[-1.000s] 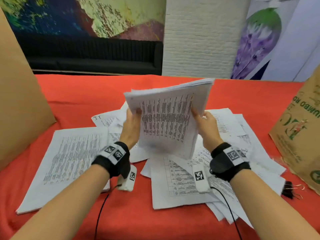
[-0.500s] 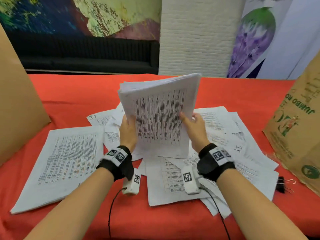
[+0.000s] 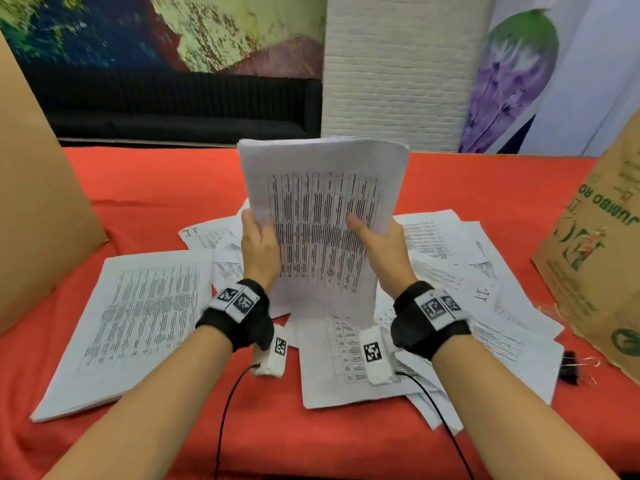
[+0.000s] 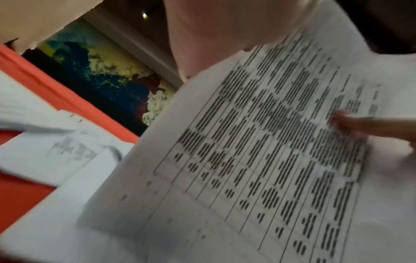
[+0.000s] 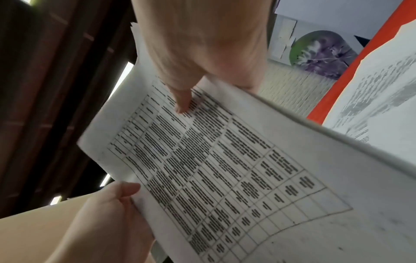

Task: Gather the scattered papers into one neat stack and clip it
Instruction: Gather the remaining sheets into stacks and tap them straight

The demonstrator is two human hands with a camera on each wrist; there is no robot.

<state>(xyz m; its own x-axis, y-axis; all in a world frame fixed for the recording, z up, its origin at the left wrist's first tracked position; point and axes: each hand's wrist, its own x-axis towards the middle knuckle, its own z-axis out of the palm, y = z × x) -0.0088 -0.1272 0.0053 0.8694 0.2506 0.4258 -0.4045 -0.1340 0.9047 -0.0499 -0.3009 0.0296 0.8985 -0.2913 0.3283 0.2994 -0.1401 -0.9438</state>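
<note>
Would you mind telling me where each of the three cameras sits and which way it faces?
Head: worn on the head, looks forward and down at the red table; both forearms, left hand and right hand show.
Left wrist: looks along the left hand up at the paper bundle.
Right wrist: looks along the right hand at the bundle.
All views share the bundle.

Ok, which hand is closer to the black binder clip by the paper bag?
Right. The right hand grips the held stack's right edge, on the same side as the binder clip at the table's right edge. The left hand grips the stack's far edge.
</note>
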